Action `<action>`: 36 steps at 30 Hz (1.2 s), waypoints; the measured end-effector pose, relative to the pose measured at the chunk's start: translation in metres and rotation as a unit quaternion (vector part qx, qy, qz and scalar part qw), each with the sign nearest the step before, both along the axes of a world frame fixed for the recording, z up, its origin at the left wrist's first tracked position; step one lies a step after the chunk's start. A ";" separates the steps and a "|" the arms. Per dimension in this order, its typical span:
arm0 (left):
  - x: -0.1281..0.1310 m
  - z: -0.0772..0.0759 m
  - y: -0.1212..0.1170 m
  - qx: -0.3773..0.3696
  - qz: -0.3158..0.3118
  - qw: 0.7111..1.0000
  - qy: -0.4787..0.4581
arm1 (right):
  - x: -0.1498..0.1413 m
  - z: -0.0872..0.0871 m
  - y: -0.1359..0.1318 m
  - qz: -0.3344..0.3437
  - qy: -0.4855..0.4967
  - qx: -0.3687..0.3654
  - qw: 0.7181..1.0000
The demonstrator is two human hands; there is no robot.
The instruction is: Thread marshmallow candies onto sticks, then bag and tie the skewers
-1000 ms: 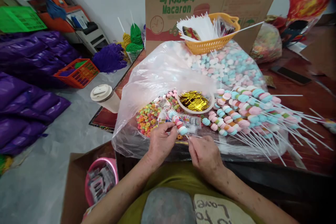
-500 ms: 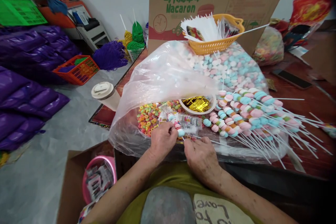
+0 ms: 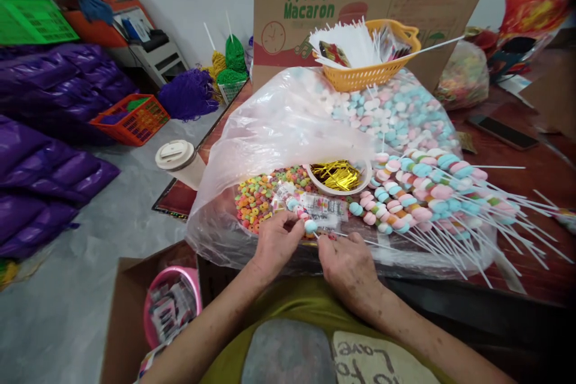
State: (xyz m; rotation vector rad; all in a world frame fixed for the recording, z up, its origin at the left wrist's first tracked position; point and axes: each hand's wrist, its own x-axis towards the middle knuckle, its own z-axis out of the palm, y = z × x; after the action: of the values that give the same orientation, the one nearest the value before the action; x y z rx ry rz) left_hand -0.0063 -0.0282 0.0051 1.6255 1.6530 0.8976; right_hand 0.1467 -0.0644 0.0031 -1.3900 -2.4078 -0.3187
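A marshmallow skewer (image 3: 310, 226) in white, pink and blue lies between my hands, its candy end pointing up and left. My left hand (image 3: 278, 244) is closed on it, thumb and forefinger pinching beside the candies. Just right of it, my right hand (image 3: 347, 261) is closed around the lower end of its white stick, fingers curled. Behind the skewer are clear printed wrappers (image 3: 321, 210) and a spread of colourful ring candies (image 3: 254, 201). A white bowl (image 3: 365, 179) of gold twist ties (image 3: 335, 176) stands beyond. To the right, finished-looking marshmallow skewers (image 3: 420, 195) lie piled.
A large clear plastic bag (image 3: 270, 126) covers much of the table, with loose marshmallows (image 3: 396, 111) inside. On it rests a yellow basket (image 3: 366, 76) of white sticks. A lidded cup (image 3: 180, 162) stands at the left edge, a phone (image 3: 506, 132) at right. A pink bucket (image 3: 194, 279) sits below.
Both hands keep their hold on the skewer and have barely moved. The whole view has shifted very slightly.
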 end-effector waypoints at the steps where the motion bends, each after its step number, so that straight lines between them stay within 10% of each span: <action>1: 0.000 -0.002 0.001 -0.011 0.006 1.000 -0.004 | -0.001 0.000 0.000 0.005 -0.002 0.001 1.000; 19: -0.008 -0.003 0.005 -0.028 0.017 0.993 0.110 | -0.013 -0.005 0.000 0.049 -0.052 0.027 0.997; 29: -0.004 -0.009 -0.002 0.038 -0.037 0.990 0.131 | -0.008 0.006 0.014 -0.004 -0.128 -0.239 0.963; 36: -0.006 -0.016 -0.002 0.018 -0.021 0.996 0.088 | -0.008 -0.006 0.016 0.035 -0.131 -0.246 0.960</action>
State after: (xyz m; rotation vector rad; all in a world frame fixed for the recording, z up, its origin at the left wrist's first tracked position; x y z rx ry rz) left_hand -0.0124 -0.0305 -0.0112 1.8023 1.7226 0.7868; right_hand 0.1390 -0.0481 -0.0032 -1.5307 -2.8850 0.1415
